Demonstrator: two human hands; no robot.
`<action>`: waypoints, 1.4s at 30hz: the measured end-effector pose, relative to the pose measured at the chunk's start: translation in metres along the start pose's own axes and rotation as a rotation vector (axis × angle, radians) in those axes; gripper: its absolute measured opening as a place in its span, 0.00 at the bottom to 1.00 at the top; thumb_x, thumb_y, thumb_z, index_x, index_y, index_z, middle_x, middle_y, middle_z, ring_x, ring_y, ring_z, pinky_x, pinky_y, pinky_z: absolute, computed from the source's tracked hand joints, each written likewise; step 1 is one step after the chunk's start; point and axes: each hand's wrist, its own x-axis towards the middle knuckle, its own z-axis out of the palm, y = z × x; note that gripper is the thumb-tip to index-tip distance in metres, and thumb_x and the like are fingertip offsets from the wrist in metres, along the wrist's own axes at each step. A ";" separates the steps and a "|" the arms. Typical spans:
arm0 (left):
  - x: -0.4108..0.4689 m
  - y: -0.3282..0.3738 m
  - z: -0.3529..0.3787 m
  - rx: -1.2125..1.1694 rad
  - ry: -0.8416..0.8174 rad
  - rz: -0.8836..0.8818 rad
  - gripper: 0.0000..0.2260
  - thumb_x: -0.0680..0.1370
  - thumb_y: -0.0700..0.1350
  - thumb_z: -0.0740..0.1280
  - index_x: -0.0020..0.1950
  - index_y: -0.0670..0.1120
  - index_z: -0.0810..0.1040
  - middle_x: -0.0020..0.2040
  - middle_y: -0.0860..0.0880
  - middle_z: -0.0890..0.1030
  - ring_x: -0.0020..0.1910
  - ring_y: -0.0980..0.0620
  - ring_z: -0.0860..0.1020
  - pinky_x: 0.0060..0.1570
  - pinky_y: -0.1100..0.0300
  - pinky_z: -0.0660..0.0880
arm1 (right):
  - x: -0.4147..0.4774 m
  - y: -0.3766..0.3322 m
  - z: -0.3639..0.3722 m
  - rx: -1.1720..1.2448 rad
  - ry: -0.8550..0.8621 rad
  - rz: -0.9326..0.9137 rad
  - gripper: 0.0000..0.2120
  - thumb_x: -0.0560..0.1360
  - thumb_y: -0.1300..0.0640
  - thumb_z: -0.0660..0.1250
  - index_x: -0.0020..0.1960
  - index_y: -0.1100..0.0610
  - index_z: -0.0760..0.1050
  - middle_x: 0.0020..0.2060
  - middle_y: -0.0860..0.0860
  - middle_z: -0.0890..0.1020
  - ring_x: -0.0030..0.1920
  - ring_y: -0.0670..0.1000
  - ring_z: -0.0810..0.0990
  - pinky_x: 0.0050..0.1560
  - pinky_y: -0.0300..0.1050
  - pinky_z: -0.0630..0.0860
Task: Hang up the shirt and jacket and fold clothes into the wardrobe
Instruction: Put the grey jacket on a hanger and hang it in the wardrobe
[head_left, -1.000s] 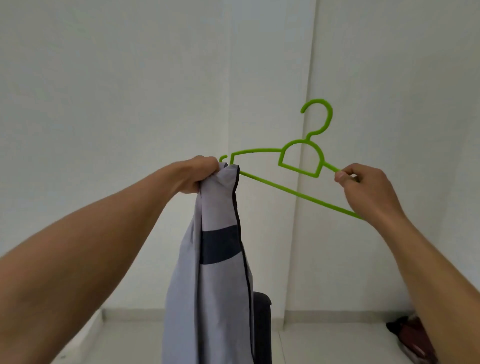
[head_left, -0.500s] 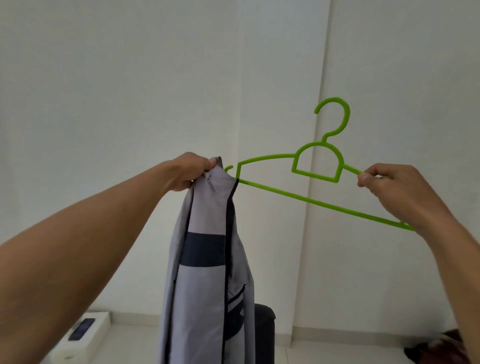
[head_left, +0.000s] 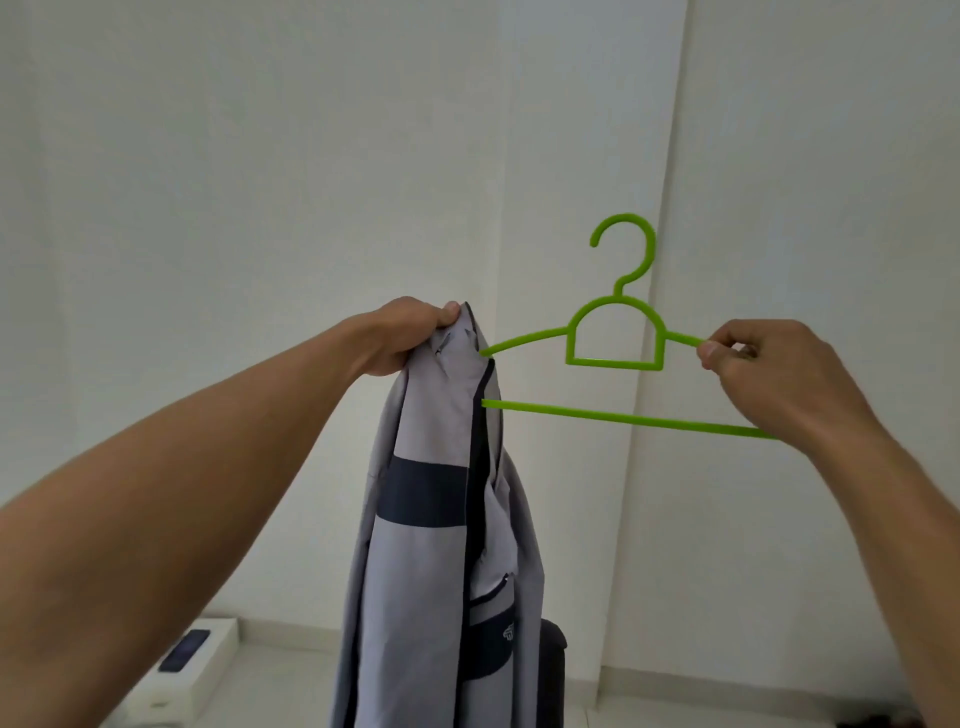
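A light grey jacket (head_left: 431, 519) with dark navy bands hangs straight down in front of me. My left hand (head_left: 402, 335) grips its top edge at the collar. A bright green plastic hanger (head_left: 615, 338) is held level to the right, hook up. The hanger's left end is tucked inside the jacket's shoulder and hidden by the cloth. My right hand (head_left: 763, 374) pinches the hanger's right arm between thumb and fingers, covering that end.
White walls with a corner edge stand close ahead. On the floor at lower left lies a white box (head_left: 182, 670) with a dark phone on it. A black object (head_left: 550, 670) stands behind the jacket's hem. Dark cloth (head_left: 883, 722) shows at the bottom right.
The hanger's left end has slid into the jacket's shoulder. The hanger has turned level, and both hands have shifted slightly to the right.
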 end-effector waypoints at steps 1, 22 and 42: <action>-0.001 0.001 0.003 0.022 -0.002 0.007 0.20 0.82 0.53 0.64 0.60 0.35 0.78 0.57 0.40 0.83 0.55 0.44 0.83 0.57 0.50 0.79 | -0.001 -0.004 0.004 0.010 -0.016 -0.017 0.09 0.79 0.50 0.66 0.42 0.49 0.81 0.38 0.50 0.81 0.45 0.58 0.79 0.48 0.51 0.75; -0.018 0.005 0.059 0.299 -0.108 0.332 0.11 0.81 0.51 0.65 0.47 0.49 0.85 0.48 0.50 0.84 0.45 0.54 0.79 0.48 0.63 0.75 | -0.006 -0.023 0.080 -0.109 0.049 -0.134 0.10 0.81 0.47 0.64 0.47 0.50 0.80 0.33 0.47 0.78 0.42 0.58 0.80 0.46 0.50 0.75; -0.002 0.027 0.012 0.496 0.024 0.446 0.15 0.82 0.51 0.63 0.40 0.46 0.80 0.40 0.48 0.80 0.40 0.52 0.76 0.47 0.58 0.71 | -0.055 0.023 0.202 0.159 -0.475 0.159 0.09 0.78 0.55 0.63 0.40 0.56 0.74 0.36 0.53 0.81 0.37 0.53 0.79 0.38 0.48 0.76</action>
